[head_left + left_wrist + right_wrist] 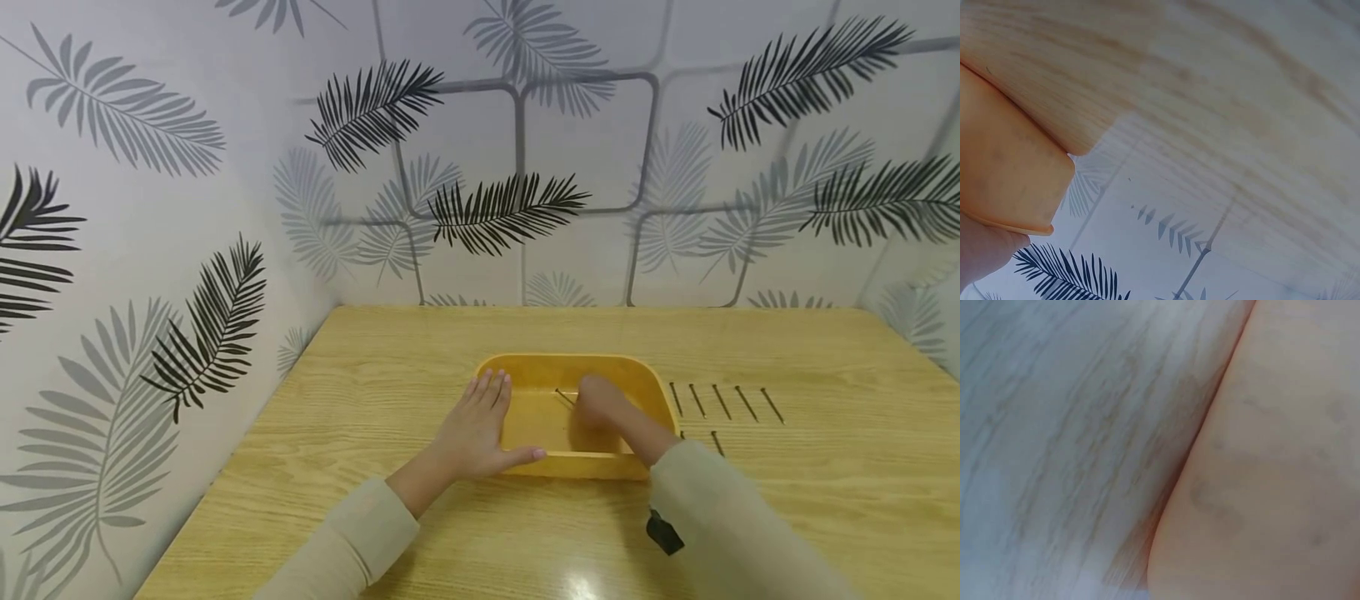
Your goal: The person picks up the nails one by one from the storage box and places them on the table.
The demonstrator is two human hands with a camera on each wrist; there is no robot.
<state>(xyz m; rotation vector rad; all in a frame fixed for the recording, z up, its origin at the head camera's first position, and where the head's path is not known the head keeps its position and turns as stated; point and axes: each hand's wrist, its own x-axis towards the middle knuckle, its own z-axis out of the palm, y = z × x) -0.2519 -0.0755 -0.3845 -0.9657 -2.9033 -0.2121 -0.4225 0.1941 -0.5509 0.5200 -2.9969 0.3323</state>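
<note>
My left hand (476, 425) rests over the left end of a yellow plastic tray (573, 467), fingers laid straight across the rim and thumb along the front edge. Part of that hand (988, 253) shows against the tray's outer wall (1016, 156) in the left wrist view. My right hand (600, 404) reaches down inside the tray, its fingertips hidden behind the back of the hand. A dark screw (566, 397) shows just left of it, and I cannot tell whether the fingers pinch it. The right wrist view has only the tray's wall (1260, 456) and tabletop.
Right of the tray, several dark screws (722, 402) lie spaced in a row on the wooden table (840, 467). Nearer the front is a second row, with one screw (717, 443) partly behind the right sleeve (720, 508). A leaf-patterned wall (465, 275) stands behind the table.
</note>
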